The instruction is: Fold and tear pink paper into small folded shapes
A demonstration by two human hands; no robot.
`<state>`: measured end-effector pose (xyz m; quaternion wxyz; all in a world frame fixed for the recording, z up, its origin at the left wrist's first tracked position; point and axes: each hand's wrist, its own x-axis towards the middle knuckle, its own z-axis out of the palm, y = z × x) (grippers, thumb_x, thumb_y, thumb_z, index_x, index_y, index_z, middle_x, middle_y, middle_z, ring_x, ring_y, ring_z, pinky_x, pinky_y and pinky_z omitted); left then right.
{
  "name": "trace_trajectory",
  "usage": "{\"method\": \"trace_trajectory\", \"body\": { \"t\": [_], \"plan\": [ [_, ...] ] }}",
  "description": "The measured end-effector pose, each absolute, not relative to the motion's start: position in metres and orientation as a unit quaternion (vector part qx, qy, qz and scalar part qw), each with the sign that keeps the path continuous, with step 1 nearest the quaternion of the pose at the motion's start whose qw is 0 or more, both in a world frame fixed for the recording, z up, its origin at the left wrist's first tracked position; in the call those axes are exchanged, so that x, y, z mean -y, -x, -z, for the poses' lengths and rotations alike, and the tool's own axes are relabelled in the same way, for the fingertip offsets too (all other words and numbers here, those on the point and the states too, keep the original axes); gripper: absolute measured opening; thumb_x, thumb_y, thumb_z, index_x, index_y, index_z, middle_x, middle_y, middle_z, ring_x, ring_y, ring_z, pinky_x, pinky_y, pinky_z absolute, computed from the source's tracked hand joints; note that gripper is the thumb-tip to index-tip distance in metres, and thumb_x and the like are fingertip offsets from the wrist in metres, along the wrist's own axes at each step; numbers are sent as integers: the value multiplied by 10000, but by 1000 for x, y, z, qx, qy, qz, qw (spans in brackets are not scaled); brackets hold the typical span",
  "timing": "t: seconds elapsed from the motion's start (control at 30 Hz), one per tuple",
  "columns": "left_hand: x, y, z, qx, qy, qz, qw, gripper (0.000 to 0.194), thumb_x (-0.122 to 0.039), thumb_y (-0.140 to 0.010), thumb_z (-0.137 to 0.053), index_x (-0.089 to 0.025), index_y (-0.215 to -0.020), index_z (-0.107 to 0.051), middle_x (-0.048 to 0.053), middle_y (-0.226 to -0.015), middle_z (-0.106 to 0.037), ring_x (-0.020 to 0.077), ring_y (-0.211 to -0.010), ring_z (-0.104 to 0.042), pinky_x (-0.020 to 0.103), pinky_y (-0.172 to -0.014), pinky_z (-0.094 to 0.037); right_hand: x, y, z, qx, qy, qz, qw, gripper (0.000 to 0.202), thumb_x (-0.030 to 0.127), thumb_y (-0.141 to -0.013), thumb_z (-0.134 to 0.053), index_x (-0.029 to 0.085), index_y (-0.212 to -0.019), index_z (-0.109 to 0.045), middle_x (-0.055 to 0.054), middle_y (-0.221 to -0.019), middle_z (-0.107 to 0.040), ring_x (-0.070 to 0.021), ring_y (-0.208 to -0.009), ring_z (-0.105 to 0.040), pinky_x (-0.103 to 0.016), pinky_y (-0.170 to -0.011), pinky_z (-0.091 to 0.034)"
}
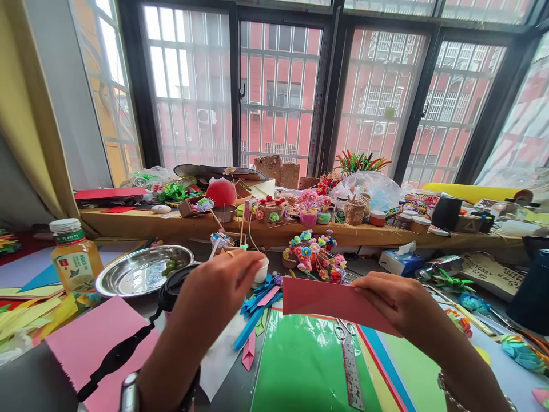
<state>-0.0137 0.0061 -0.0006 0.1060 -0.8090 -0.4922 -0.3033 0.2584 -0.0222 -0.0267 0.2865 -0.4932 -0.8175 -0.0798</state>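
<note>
My right hand (392, 294) pinches the right part of a pink paper strip (319, 296), with thumb and fingers closed on it. The strip hangs in the air over a green sheet in a glossy clear sleeve (300, 360). My left hand (231, 274) is raised just left of the strip, apart from its free end. Its fingers are pressed together, and I cannot make out anything between them. Scissors (345, 329) and a patterned metal ruler (352, 372) lie on the green sheet. Folded blue paper strips (253, 320) lie below my left hand.
At left are a juice bottle (75, 254), a metal plate (124, 272) with green fruit, and a pink sheet (100, 343). Crocheted flowers (311, 252) stand behind the strip. A tissue box (401, 260) sits at right. A crowded ledge (266, 229) runs under the windows.
</note>
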Motion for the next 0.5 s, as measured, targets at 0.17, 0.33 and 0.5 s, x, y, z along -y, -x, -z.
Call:
{"method": "trace_trajectory", "body": {
  "t": [0.17,0.33,0.5],
  "plan": [
    [5,-38,12,350,906,233,35,164,-264,-823,-480,-217,-911,-610,17,-827,-658,167,-722,-607,263,-615,-452,26,-231,29,834,469,35,289,223,188,-845,-433,204,-815,-653,-32,-743,-666,-156,-647,-604,-242,-583,-447],
    [4,-44,16,358,914,182,52,207,-193,-829,-448,-207,-770,-646,10,-682,-656,163,-623,-598,246,-540,-391,28,-222,32,840,465,44,274,255,206,-858,-397,222,-832,-650,-23,-748,-660,-165,-653,-602,-254,-562,-430],
    [-1,-26,11,416,890,182,53,240,-189,-816,-442,-214,-752,-672,19,-692,-677,182,-636,-611,257,-545,-373,18,-244,35,799,535,129,243,216,149,-802,-445,210,-837,-649,-33,-815,-681,-192,-695,-635,-277,-593,-461]
  ]
}}
